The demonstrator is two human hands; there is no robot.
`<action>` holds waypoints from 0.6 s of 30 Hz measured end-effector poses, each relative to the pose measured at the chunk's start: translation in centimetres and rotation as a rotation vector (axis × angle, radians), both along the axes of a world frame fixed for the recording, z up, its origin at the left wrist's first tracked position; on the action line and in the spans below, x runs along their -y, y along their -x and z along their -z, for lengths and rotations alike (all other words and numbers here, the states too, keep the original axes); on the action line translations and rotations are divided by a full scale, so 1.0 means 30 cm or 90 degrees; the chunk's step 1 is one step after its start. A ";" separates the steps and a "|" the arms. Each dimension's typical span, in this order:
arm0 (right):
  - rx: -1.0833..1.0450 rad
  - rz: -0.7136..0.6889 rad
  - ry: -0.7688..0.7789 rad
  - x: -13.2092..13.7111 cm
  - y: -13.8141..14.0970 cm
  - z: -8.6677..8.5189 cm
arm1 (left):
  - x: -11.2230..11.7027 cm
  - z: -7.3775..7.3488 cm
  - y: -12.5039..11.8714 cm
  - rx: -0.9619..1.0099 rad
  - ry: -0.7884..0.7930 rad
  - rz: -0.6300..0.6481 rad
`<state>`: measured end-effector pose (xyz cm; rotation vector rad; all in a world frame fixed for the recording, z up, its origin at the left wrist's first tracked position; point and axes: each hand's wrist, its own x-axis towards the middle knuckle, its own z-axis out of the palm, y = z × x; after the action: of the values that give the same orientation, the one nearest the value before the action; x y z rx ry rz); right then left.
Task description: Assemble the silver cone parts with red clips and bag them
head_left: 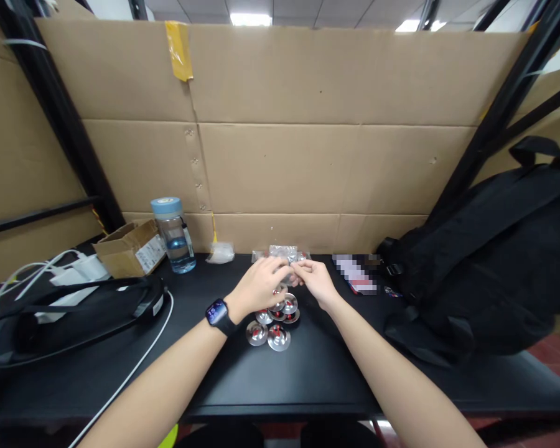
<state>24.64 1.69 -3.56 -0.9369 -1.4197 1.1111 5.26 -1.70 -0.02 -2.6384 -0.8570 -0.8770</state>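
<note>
My left hand (pixel 260 285), with a black smartwatch (pixel 217 312) on its wrist, and my right hand (pixel 316 281) meet at the middle of the black table (pixel 308 373). Both have their fingers pinched together on a small shiny piece (pixel 293 269) between them, too small to name. Just below the hands lies a cluster of several round silver metal discs with red and black centres (pixel 275 323). Behind the hands sits a clear plastic bag (pixel 282 253) with more small parts.
A blue-capped water bottle (pixel 173 235) and a small cardboard box (pixel 131 247) stand back left. A flat black bag (pixel 70 320) with white cables lies at left. A large black backpack (pixel 490 255) fills the right. A cardboard wall (pixel 308 137) closes the back.
</note>
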 end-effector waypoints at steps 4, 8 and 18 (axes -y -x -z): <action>0.011 -0.049 -0.023 0.003 0.014 0.004 | -0.041 0.022 0.022 -0.078 -0.066 -0.083; 0.054 0.005 -0.058 -0.022 -0.005 0.017 | -0.119 -0.005 0.170 0.006 -0.104 -0.314; 0.450 0.139 -0.304 -0.093 -0.057 0.074 | -0.238 0.126 0.416 -0.056 0.160 -0.533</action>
<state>26.34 4.47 -5.79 -1.1428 -1.9705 0.2346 -7.21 5.43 -3.81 -2.1032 -1.9220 -0.4365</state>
